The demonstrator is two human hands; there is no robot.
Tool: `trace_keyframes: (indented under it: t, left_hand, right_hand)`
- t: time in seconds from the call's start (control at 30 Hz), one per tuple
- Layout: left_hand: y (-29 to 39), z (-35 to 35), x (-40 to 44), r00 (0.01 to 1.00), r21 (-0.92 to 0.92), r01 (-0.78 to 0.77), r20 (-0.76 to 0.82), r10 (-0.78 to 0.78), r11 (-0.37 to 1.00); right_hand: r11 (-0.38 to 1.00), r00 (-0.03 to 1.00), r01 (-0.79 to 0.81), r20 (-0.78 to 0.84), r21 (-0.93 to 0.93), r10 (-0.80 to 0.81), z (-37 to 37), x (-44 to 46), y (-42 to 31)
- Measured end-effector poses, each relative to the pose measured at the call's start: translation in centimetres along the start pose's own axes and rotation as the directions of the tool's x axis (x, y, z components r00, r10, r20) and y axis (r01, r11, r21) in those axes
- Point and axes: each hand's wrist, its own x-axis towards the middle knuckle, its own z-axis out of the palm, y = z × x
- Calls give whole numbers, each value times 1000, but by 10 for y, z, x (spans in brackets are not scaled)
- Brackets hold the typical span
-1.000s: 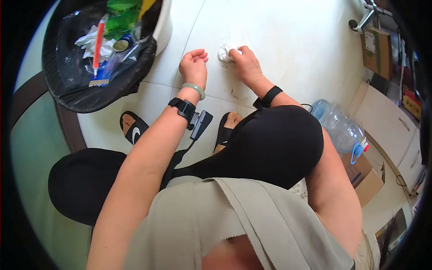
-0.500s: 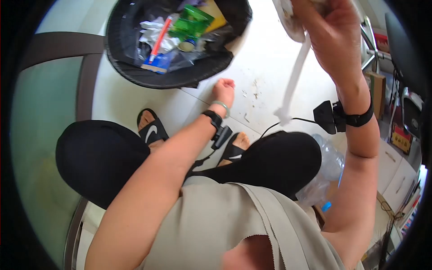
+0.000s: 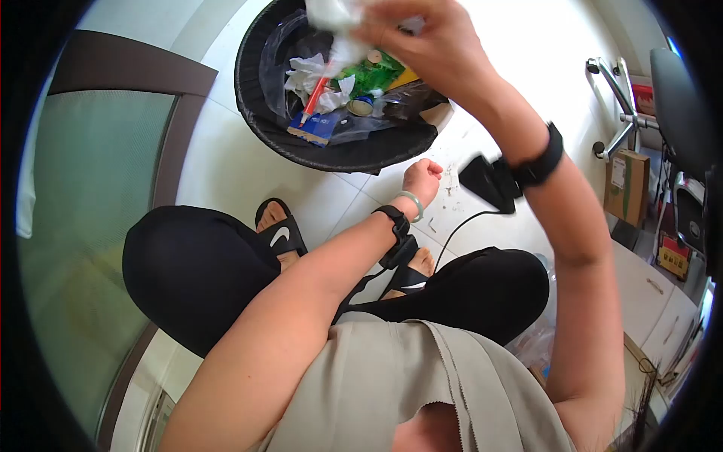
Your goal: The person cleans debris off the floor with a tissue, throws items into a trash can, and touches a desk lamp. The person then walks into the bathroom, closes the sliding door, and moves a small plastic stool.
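My right hand (image 3: 433,34) is raised over the right side of a black-lined trash bin (image 3: 290,156), its fingers closed on a white, tissue-like bundle (image 3: 331,13). A blurred white strip hangs from the bundle over the bin's opening. Lower down, my left hand (image 3: 423,181) is curled into a loose fist above the floor, just below the bin's rim, with nothing seen in it. Inside the bin lie crumpled white tissue (image 3: 305,73), a red pen-like stick (image 3: 313,98), a green wrapper (image 3: 376,75), a blue packet (image 3: 315,129) and a round lid (image 3: 360,107).
Bits of debris (image 3: 449,197) are scattered on the white tiled floor. A dark-framed glass panel (image 3: 105,166) stands at the left. Chair legs (image 3: 621,105), a cardboard box (image 3: 626,184) and drawers (image 3: 648,282) are at the right. A black cable (image 3: 459,230) runs from my right wrist device.
My right hand has moved left with the white bundle, from beside the bin to over it. The view has shifted slightly; my left hand stays curled below the rim.
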Motion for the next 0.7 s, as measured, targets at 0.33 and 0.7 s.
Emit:
trace_keyframes:
  t: [0.33, 0.7]
  left_hand:
    - [-8, 9, 3, 992, -15, -128, -7, 128, 992]
    - [20, 14, -8, 984, 111, -127, 142, 111, 986]
  right_hand:
    - [925, 992, 13, -121, 379, 35, 2, 15, 12]
    - [995, 967, -88, -235, 51, 98, -20, 23, 10]
